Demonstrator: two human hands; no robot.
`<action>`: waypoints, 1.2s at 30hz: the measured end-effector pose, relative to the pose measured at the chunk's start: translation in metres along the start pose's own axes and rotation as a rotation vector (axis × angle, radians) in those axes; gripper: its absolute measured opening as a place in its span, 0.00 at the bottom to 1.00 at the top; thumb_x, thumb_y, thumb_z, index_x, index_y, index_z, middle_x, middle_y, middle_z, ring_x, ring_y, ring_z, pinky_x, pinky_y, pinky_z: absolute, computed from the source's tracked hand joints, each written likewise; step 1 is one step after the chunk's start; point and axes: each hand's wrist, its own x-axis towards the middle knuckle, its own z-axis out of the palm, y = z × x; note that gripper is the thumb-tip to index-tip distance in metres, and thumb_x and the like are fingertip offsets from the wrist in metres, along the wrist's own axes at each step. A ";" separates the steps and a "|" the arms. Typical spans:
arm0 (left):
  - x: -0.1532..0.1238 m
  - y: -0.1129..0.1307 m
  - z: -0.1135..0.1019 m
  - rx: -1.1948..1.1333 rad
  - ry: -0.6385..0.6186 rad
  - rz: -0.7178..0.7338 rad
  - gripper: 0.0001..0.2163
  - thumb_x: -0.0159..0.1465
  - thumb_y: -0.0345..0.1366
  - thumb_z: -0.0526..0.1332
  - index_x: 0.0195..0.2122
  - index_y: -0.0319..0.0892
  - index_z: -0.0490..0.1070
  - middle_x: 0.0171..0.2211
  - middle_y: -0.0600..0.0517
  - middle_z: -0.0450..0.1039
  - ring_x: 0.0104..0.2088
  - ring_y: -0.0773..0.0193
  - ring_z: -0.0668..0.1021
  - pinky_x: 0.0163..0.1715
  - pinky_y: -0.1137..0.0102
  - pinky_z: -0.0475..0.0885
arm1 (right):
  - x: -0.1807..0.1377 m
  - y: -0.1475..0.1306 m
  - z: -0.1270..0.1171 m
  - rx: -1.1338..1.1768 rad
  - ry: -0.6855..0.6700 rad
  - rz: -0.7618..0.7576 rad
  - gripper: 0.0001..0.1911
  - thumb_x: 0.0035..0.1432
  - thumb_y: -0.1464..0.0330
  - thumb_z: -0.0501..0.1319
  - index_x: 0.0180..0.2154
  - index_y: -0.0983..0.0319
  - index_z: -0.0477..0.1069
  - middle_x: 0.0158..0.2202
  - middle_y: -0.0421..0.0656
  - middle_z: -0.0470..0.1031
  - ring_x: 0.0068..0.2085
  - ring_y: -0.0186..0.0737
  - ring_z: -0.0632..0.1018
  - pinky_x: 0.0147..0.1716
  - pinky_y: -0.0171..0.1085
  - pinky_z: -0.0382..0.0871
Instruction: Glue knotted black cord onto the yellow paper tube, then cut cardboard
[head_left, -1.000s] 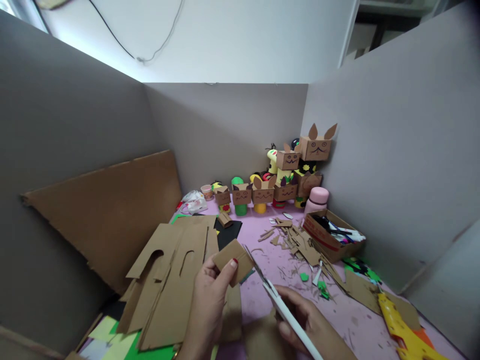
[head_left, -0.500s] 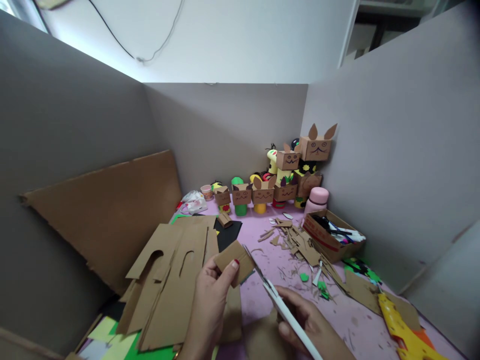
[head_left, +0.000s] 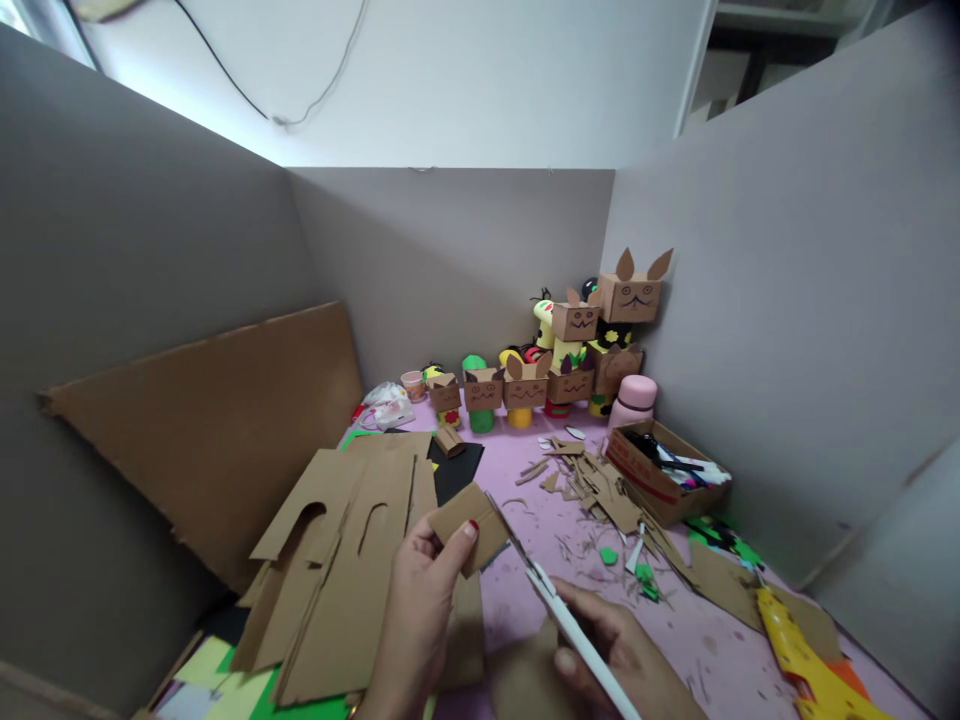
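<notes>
My left hand (head_left: 431,580) pinches a small piece of brown cardboard (head_left: 465,515) between thumb and fingers, in front of me above the table. White-handled scissors (head_left: 559,605) are in my right hand (head_left: 611,640), fingers closed around the handle. Their blades lie along the right edge of the cardboard piece. Whether the blades are cutting into it I cannot tell. Below my hands a brown cardboard sheet (head_left: 529,675) lies on the table, partly hidden. Larger cut cardboard sheets (head_left: 341,600) are stacked left of my left hand.
Cardboard scraps (head_left: 600,490) litter the pink table (head_left: 517,460). A box of supplies (head_left: 675,500), a pink flask (head_left: 634,400) and a yellow glue gun (head_left: 795,650) stand or lie at right. Cardboard animal figures (head_left: 525,390) line the back. A big cardboard panel (head_left: 225,420) leans at left.
Almost nothing differs. The scissors and my right hand have shifted very slightly, while the cardboard piece stays in my left hand.
</notes>
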 end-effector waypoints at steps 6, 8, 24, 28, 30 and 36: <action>0.001 -0.002 0.001 -0.009 0.000 -0.004 0.13 0.50 0.36 0.65 0.36 0.38 0.71 0.31 0.50 0.78 0.31 0.62 0.76 0.30 0.71 0.69 | 0.000 0.002 0.002 0.003 0.025 -0.002 0.34 0.49 0.52 0.61 0.55 0.63 0.64 0.32 0.45 0.71 0.33 0.44 0.71 0.35 0.40 0.67; 0.001 -0.003 0.001 -0.007 0.007 -0.007 0.13 0.49 0.36 0.66 0.36 0.38 0.72 0.32 0.49 0.79 0.31 0.62 0.76 0.30 0.71 0.69 | 0.001 0.004 0.002 0.011 0.025 -0.006 0.34 0.49 0.52 0.61 0.55 0.63 0.65 0.29 0.44 0.71 0.31 0.43 0.70 0.33 0.39 0.67; 0.001 -0.001 0.002 -0.034 0.016 -0.024 0.15 0.50 0.37 0.65 0.38 0.37 0.71 0.33 0.48 0.78 0.33 0.61 0.77 0.30 0.71 0.69 | 0.004 0.005 0.003 0.095 0.048 0.016 0.32 0.50 0.54 0.62 0.55 0.59 0.63 0.30 0.41 0.66 0.29 0.38 0.67 0.31 0.37 0.65; -0.001 0.001 0.004 -0.012 0.016 -0.039 0.15 0.49 0.37 0.66 0.38 0.37 0.71 0.31 0.50 0.78 0.30 0.63 0.76 0.28 0.73 0.68 | 0.003 0.002 0.002 0.051 0.015 -0.015 0.33 0.49 0.53 0.62 0.55 0.59 0.64 0.34 0.45 0.71 0.32 0.43 0.70 0.36 0.40 0.67; -0.002 0.001 0.005 -0.005 0.018 -0.042 0.15 0.50 0.37 0.66 0.38 0.37 0.71 0.28 0.51 0.77 0.29 0.63 0.75 0.27 0.73 0.68 | 0.003 0.002 0.001 0.037 0.005 -0.011 0.33 0.49 0.53 0.61 0.55 0.59 0.63 0.35 0.46 0.72 0.33 0.44 0.72 0.37 0.41 0.68; 0.001 -0.002 0.005 -0.011 0.023 -0.030 0.14 0.49 0.36 0.66 0.36 0.38 0.72 0.25 0.53 0.76 0.27 0.64 0.75 0.24 0.74 0.66 | 0.002 0.003 0.000 0.028 0.007 -0.001 0.34 0.48 0.53 0.62 0.55 0.61 0.64 0.37 0.48 0.74 0.33 0.45 0.73 0.39 0.42 0.68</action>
